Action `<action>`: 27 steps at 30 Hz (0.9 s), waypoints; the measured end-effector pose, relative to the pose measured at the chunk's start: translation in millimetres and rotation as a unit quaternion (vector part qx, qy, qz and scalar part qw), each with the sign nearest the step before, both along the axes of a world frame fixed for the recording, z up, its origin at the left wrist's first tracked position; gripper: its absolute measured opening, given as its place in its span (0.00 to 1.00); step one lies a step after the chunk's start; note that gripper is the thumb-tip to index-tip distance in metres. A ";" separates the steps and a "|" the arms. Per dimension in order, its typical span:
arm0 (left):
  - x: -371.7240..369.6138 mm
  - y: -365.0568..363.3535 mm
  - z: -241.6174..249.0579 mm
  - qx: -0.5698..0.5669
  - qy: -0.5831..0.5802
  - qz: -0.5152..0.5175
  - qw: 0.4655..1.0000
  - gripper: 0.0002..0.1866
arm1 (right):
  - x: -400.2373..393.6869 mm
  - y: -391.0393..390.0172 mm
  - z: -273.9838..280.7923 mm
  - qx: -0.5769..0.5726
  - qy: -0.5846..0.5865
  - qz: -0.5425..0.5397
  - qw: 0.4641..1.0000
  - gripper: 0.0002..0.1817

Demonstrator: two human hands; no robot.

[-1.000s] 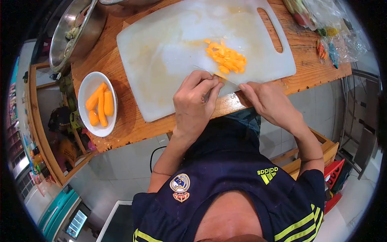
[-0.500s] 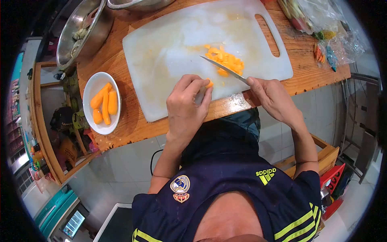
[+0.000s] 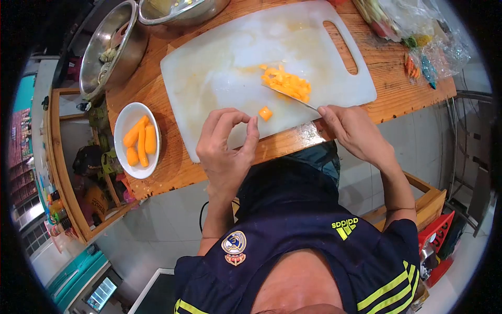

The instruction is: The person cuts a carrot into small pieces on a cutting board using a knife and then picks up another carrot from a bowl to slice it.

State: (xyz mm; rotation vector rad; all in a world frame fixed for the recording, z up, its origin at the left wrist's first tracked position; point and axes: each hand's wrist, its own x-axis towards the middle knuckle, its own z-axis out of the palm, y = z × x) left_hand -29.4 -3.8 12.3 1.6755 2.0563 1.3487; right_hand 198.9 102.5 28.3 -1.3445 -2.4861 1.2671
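My right hand (image 3: 361,133) grips a knife (image 3: 303,102) by its handle. The blade lies against the near side of a pile of chopped carrot (image 3: 288,82) on the white cutting board (image 3: 209,68). My left hand (image 3: 227,144) is held over the board's near edge, thumb and index finger apart with nothing between them. Just right of its fingertips, a small carrot chunk (image 3: 265,113) lies alone on the board. To the left, a white bowl (image 3: 119,141) holds several peeled carrot pieces (image 3: 150,139).
A metal basin (image 3: 132,57) stands at the table's far left, with a second metal bowl (image 3: 183,17) beside it. Plastic bags (image 3: 444,57) and vegetables lie at the far right. The wooden table (image 3: 178,175) ends just in front of my body.
My left hand has let go of the carrot chunk and drawn back left, its fingers parting. The knife blade has come down beside the chopped pile.
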 end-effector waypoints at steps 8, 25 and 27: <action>15.5 12.3 -7.9 -0.008 0.143 -0.147 0.979 0.23 | 0.2 -11.8 -0.2 0.173 -0.042 -0.022 0.984 0.24; 16.3 31.2 -13.3 -0.090 0.280 -0.177 0.939 0.29 | 30.8 -21.5 -4.2 0.254 -0.001 -0.078 0.964 0.20; 14.8 33.5 -13.3 -0.093 0.263 -0.179 0.943 0.29 | 43.5 -22.6 -3.3 0.181 0.010 -0.095 0.979 0.19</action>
